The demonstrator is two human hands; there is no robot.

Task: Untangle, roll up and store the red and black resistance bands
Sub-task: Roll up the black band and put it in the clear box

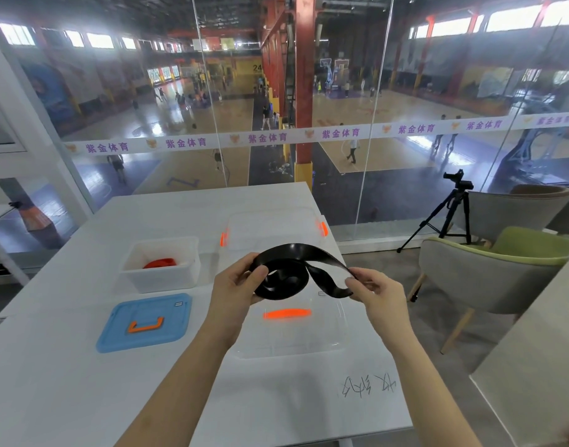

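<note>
A black resistance band (293,272) hangs in the air above the table, partly coiled. My left hand (236,287) pinches the coiled part between thumb and fingers. My right hand (375,293) grips the band's loose tail at the right end. The red band (162,262) lies rolled inside a small white bin (160,279) at the left. Both hands hover over a clear lid with an orange handle (288,314).
A blue lid with an orange handle (146,322) lies on the white table (67,382) in front of the white bin. A clear box with orange clips (273,227) stands behind my hands. Chairs (489,272) and a tripod (450,214) are on the right, beyond the table's edge.
</note>
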